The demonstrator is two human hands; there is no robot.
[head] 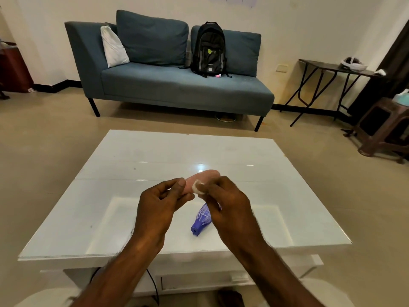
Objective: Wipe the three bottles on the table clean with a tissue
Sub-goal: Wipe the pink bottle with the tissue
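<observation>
Head view: white table [254, 173] under both hands, glossy top. Two bottles visible only; third not seen, maybe hidden behind the hands. Pink bottle [205, 177] raised, poking out just beyond the grip; looks held by the left hand [159, 207], though the contact itself is hidden behind the fingers. Purple bottle [202, 219] lying on its side on the table, directly below the right hand, cap toward the wearer, partly covered by the wrist. Tissue [195, 186] small, wadded, pinched between right thumb and forefinger, pressed at the near end of the pink bottle.

Grip state: left hand curled narrow, apparently around the pink bottle; right hand [230, 209] closed tight on the tissue.

Doing the step well, as a judgement: rotate the bottle with the left, keep the tissue still and firm, work end to end, cover cap and seams. Wad looks very small, so refold for a fresh face before the next bottle. Set the pink one down apart from the purple to track what is done.

Pose: both forearms in from below, wrists converging, palms facing inward, fingertips nearly meeting above table centre.
</observation>
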